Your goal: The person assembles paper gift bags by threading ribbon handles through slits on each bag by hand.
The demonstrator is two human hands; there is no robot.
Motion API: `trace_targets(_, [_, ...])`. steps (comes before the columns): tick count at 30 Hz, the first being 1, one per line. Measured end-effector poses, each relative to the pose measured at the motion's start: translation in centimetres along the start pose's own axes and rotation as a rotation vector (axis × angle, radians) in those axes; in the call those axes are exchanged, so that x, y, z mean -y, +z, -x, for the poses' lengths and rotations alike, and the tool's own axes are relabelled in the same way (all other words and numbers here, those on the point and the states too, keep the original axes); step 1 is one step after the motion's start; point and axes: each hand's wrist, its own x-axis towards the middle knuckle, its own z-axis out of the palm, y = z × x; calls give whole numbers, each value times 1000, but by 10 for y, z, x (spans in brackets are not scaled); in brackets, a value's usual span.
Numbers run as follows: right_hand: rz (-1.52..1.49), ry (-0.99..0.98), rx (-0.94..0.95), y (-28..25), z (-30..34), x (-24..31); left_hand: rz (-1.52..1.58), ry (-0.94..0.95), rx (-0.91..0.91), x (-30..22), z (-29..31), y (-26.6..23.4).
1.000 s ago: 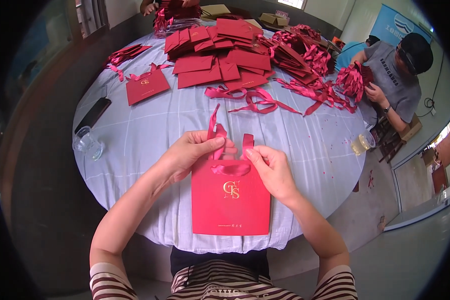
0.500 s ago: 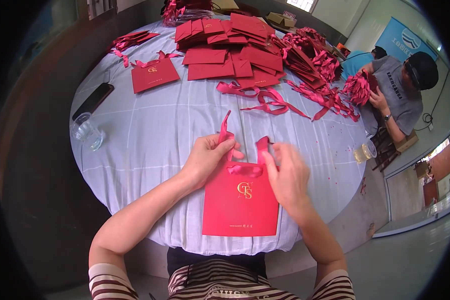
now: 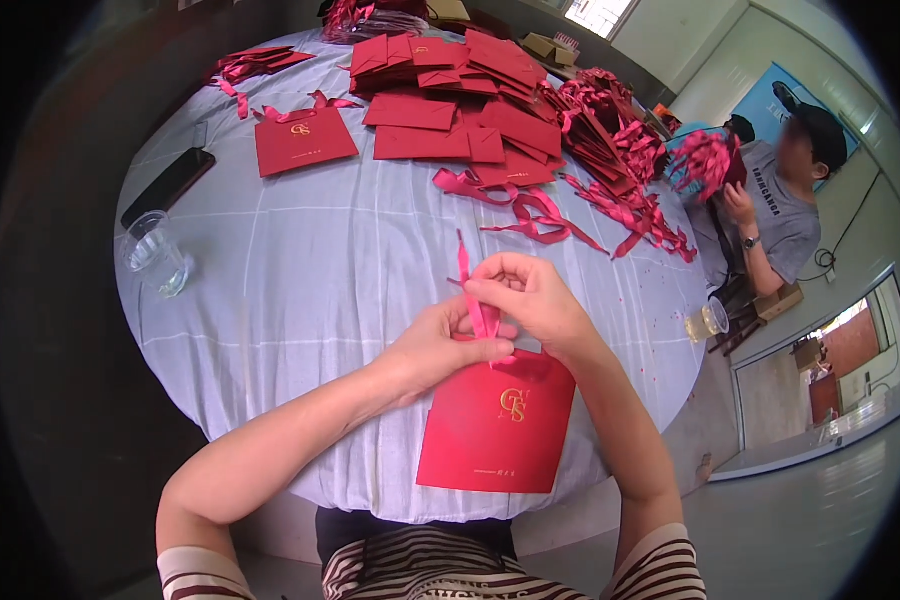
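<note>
At the near side of the round table [image 3: 300, 310], in the head view, a red paper bag [image 3: 495, 450] lies on the cloth in front of the person, printed face up, its lower edge toward the body and its top leaning a little to the right. From that top edge a pink ribbon [image 3: 484, 318] runs away from the body, its long axis slanting slightly left, with loose tips beyond the fingers. The left hand [image 3: 440, 345] is nearer the bag: it covers the upper left corner, its thumb pressing the ribbon close to the edge. Farther out along the ribbon, the right hand [image 3: 530, 305] pinches it between thumb and forefinger, below the tips. Thus the right hand sits just beyond the left, both on one strand; whether a knot lies between them cannot be told. Loose ribbons [image 3: 540, 220] lie well apart, farther off.
</note>
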Motion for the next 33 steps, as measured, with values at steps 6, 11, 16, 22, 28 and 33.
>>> trace_targets(6, [-82,-60,-50,-3,-2,-22,226,-101,96,1,2,2])
trace_targets(11, [-78,-26,-114,3,-5,-29,196,-176,117,5,1,-1])
trace_targets(16, [97,-93,-174,8,-15,-45,164,-267,76,4,4,2])
trace_targets(22, [285,-133,-200,9,-14,-45,171,-287,85,7,2,-2])
trace_targets(28, [255,-13,-268,-17,7,-13,182,-300,62,1,5,6])
trace_targets(33, [436,79,8,-27,5,-32,161,-286,74,3,4,3])
